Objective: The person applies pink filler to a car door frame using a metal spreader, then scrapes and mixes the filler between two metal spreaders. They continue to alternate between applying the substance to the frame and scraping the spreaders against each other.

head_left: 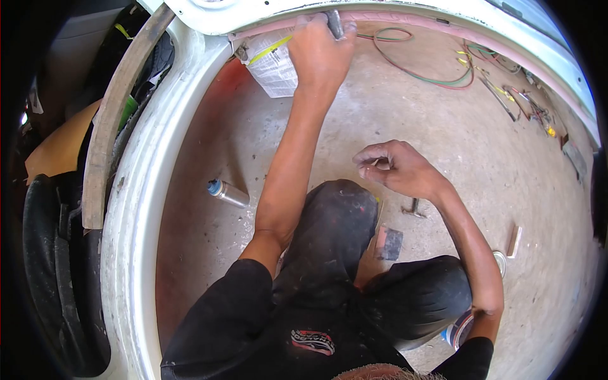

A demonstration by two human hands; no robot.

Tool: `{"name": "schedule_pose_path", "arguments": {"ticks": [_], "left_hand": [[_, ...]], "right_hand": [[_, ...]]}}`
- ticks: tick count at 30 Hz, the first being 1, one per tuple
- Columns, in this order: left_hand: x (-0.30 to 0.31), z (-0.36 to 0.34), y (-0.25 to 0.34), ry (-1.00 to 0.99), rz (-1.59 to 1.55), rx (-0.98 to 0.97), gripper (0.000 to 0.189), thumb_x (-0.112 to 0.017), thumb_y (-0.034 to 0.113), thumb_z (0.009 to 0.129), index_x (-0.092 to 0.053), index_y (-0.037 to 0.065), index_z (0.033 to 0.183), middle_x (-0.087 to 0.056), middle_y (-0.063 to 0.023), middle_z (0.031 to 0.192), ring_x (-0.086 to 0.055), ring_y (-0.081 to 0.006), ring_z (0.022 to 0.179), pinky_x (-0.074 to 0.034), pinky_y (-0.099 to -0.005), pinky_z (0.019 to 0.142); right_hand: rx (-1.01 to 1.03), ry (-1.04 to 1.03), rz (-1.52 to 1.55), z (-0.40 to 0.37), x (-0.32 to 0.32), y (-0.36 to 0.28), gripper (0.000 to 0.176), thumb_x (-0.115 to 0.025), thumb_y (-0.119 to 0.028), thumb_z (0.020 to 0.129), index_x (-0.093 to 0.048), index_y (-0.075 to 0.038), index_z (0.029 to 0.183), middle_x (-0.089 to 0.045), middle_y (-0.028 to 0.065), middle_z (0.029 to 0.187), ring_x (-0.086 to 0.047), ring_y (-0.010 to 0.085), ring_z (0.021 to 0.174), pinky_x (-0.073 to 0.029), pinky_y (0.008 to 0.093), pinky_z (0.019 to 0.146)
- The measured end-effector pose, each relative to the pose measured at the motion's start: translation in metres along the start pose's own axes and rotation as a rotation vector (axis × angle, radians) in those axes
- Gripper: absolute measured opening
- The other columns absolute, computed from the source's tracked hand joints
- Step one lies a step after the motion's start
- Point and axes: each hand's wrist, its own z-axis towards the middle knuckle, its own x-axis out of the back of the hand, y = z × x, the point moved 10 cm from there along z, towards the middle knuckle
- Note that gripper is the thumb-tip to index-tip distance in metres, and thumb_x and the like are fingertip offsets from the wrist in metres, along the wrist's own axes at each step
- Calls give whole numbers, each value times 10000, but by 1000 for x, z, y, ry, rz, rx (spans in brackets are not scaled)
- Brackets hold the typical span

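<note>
My left hand (pixel 322 56) is up at the lower edge of a pale car panel (pixel 266 14), where a pink strip (pixel 399 20) runs along the metal. It is closed on a folded piece of dark grey sandpaper (pixel 334 25), held against that edge. Beside the wrist hangs masking newspaper (pixel 273 66) with yellow tape. My right hand (pixel 400 170) is in the air above my knee. Its fingers are loosely curled, a gap shows between thumb and fingers, and nothing is visible in it.
On the floor are a silver bottle with a blue cap (pixel 229 194), a hammer (pixel 415 209), a dark red-and-grey piece (pixel 389 244), a small wooden block (pixel 515 242) and a can (pixel 458 330). Hoses (pixel 437 82) and several tools (pixel 535 114) lie further off. The white door frame (pixel 142 209) curves along my left.
</note>
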Motion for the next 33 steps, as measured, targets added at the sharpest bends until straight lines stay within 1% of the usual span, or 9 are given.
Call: {"name": "schedule_pose_path", "arguments": {"ticks": [5, 8, 10, 13, 14, 16, 25, 28, 33], "left_hand": [[-2, -5, 32, 10, -41, -9, 418, -833, 332, 801, -717, -63, 871, -639, -242, 868, -679, -433, 765, -551, -525, 719], [-8, 1, 57, -311, 55, 80, 420, -738, 253, 916, -649, -71, 1169, -688, -313, 1065, -687, -428, 1004, -526, -479, 876], [-9, -1, 66, -247, 110, 23, 400, -759, 217, 907, -664, -63, 1175, -711, -262, 1047, -703, -353, 946, -541, -443, 829], [-13, -9, 77, -124, -32, -5, 415, -833, 295, 815, -704, -66, 974, -666, -245, 944, -697, -390, 809, -559, -479, 734], [-13, -11, 80, -78, -116, -5, 448, -865, 342, 772, -720, -70, 872, -638, -249, 897, -690, -427, 756, -564, -507, 699], [-17, -13, 87, -76, -133, -15, 467, -881, 349, 756, -721, -74, 869, -636, -253, 916, -698, -424, 754, -573, -498, 692], [-28, -16, 122, -163, -124, -39, 480, -892, 355, 755, -724, -76, 882, -639, -254, 961, -713, -417, 764, -589, -489, 682], [-31, -18, 134, -158, -134, -48, 484, -892, 360, 753, -726, -73, 891, -640, -249, 971, -716, -413, 767, -593, -485, 681], [-34, -21, 152, -166, -144, -75, 484, -886, 368, 754, -731, -66, 902, -641, -250, 1015, -722, -404, 777, -600, -471, 685]], "right_hand": [[6, -1, -22, -4, 2, -1, 342, -713, -210, 912, -726, 29, 1156, -743, 224, 1116, -720, 336, 1061, -538, 397, 948], [8, -8, -27, -7, 1, -1, 331, -707, -206, 911, -731, 19, 1152, -745, 217, 1120, -715, 341, 1069, -533, 401, 952], [6, -13, -24, -10, 1, -2, 322, -702, -204, 911, -735, 11, 1147, -745, 211, 1124, -711, 344, 1076, -528, 403, 960], [25, -16, -49, -14, 3, -6, 275, -707, -106, 941, -712, 51, 1166, -752, 169, 1060, -718, 205, 937, -558, 353, 873], [26, -15, -52, -14, 3, -7, 286, -705, -140, 930, -722, 35, 1155, -750, 178, 1084, -711, 254, 987, -544, 370, 906], [28, -12, -57, -16, 4, -6, 311, -703, -207, 908, -743, 3, 1133, -747, 196, 1132, -699, 352, 1087, -517, 404, 971], [33, -25, -103, -29, 7, -13, 322, -701, -184, 898, -744, 2, 1158, -745, 204, 1133, -696, 357, 1086, -516, 418, 965], [114, 3, -174, -30, 8, -19, 259, -674, -81, 911, -736, 6, 1147, -758, 186, 1070, -720, 290, 974, -533, 388, 876], [22, -35, -129, -36, 10, -23, 325, -702, -158, 888, -731, 9, 1166, -735, 217, 1155, -685, 374, 1109, -513, 435, 985]]}}
